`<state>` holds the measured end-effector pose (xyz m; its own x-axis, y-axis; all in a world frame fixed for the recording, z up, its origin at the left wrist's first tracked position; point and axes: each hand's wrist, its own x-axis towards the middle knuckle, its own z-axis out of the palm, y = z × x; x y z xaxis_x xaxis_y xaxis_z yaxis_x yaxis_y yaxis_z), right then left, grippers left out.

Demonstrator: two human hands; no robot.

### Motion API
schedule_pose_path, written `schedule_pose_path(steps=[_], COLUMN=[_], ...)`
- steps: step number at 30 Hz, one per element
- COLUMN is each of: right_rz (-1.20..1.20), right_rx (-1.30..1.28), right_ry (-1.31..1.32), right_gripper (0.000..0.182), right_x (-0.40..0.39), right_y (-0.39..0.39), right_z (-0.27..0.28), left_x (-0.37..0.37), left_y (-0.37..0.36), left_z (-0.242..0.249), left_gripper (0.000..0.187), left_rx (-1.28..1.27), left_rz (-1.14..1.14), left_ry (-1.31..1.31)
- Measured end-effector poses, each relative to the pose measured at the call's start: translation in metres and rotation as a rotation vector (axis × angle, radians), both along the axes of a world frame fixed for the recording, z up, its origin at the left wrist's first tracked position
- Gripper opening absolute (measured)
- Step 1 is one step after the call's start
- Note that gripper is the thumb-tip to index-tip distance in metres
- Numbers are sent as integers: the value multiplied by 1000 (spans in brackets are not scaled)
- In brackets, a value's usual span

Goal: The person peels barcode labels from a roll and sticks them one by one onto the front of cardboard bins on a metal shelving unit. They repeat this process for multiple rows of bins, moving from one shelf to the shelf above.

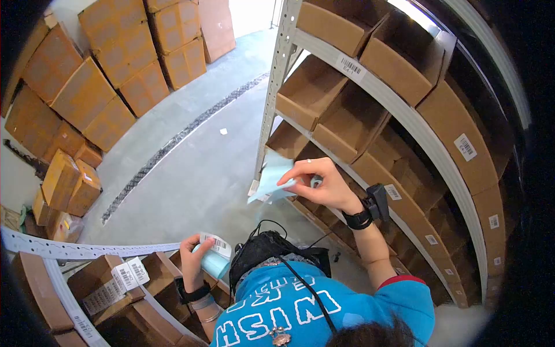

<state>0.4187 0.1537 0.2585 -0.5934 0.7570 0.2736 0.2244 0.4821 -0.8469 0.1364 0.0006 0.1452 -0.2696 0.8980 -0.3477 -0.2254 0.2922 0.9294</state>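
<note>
My left hand [193,259] is closed around a roll of barcode labels [215,264] with light blue backing, low in front of my body on the left. A white label with a barcode shows at the top of the roll. Raised in front of the right-hand shelf, my right hand [319,183] pinches a crumpled light blue strip of backing paper [273,178] between thumb and fingers. The strip hangs to the left of the fingers. Both wrists wear black bands, and the right one carries a dark device [377,202].
A metal shelf [280,69] with open cardboard bins [341,136] and barcode tags rises on the right. Another shelf [87,250] with bins and label sheets [130,273] stands at lower left. Stacked cartons [115,43] line the far wall. A white scrap [224,132] lies on the grey floor.
</note>
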Motion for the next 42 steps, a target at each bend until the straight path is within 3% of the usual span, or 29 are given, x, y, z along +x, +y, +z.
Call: schedule_pose_path(steps=[4,7,9,11,14,19,24,25,30,32,35,37,38,40,41,42], right_rz=[-72,-244,-397,-595,-725,-1010,-1188,-1229,-1491,-1401,-1141,-1051,-1101,-1122,-1092,-1025], right_rx=[-32,-164,-81,-297,-361,-256,-4,31,444,362,-7,-130,-22,668,562,588], right_ry=[33,94,104,452,636,838,847,831,331,329,366,238,172,-181,-352,-510], right_gripper=[11,12,14,20,23,23,26,25,61,71,66,55,51,63,64,50], right_x=[7,6,13,20,20,33,47,51,102,75,81,58,49,46,38,12], right_y=[-12,-11,14,55,110,208,280,291,381,353,346,311,302,292,263,222], right_z=[-27,-39,-50,-65,-57,-68,-88,-93,-144,-114,-114,-91,-90,-108,-101,-83], left_x=[4,2,0,-1,-5,3,20,21,26,27,32,32,32,33,34,35], left_y=[-6,-9,-10,-9,-6,-2,2,3,5,7,5,1,-1,-4,-7,-11], left_z=[-14,-21,-25,-23,-26,-25,-15,-14,-6,-9,-9,-19,-22,-27,-32,-39], left_gripper=[15,15,15,15,15,15,16,16,17,17,17,18,18,18,18,18], left_rx=[-51,-113,-137,-152,-153,-128,-105,-96,-118,-116,-124,-133,-150,-179,-207,-229], left_rz=[-85,-136,-147,-135,-118,-23,28,32,77,112,156,174,183,196,214,227], left_ry=[-89,-95,-96,-84,-116,-119,-127,-112,-30,-35,-55,-116,-148,-214,-224,-234])
